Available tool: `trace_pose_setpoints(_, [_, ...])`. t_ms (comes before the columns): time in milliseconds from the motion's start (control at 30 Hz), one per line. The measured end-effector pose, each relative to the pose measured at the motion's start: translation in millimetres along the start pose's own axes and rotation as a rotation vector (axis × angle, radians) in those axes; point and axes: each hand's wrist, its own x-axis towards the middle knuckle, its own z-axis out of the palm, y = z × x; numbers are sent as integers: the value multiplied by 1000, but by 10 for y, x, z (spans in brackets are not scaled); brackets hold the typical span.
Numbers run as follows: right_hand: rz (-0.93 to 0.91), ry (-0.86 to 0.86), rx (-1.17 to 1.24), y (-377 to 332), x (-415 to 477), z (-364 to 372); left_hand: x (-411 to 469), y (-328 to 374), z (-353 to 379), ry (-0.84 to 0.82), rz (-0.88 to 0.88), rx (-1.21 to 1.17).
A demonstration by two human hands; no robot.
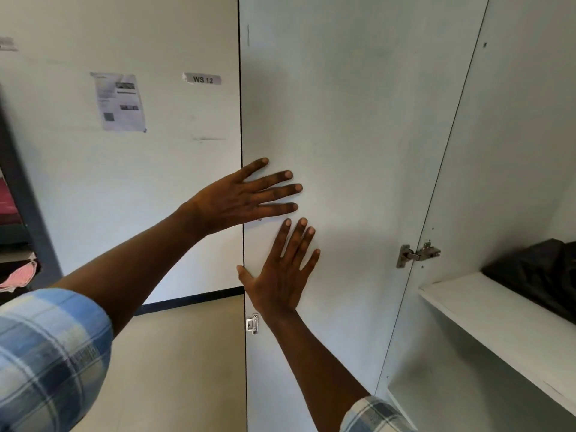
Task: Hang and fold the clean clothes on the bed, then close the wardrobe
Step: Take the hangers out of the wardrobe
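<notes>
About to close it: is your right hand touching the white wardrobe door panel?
Touching. The head view shows the right hand flat on the white wardrobe door panel, fingers straight, thumb at its free edge, no gap.

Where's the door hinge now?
In the head view, the hinge sits on the right edge of the wardrobe door, right of the right hand, just above the left end of the white shelf.
</notes>
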Motion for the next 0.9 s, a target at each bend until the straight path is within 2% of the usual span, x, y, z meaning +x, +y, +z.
trace_pose_setpoints(267, [-232, -4, -126, 496, 183, 37, -107, 5, 392, 72, -80, -69])
trace_pose_setpoints(433, [-303, -50, -26, 528, 152, -121, -76, 210, 272, 47, -193, -238])
trace_pose_setpoints(533, [-321, 45, 169, 621, 140, -406, 30, 514, 74, 196, -336, -446])
trace_pose_setpoints(700, [-271, 158, 229, 1047, 9, -1042, 545, 1110, -398, 520, -626, -956])
trace_pose_setpoints(800, [-155, 208, 247, 1441, -217, -1453, 1000, 1487, -675, 646, -689, -1227])
trace_pose_setpoints(900, [-26, 300, 229, 1966, -592, -1902, 1465, 1913, -987, 743, -630, -1530])
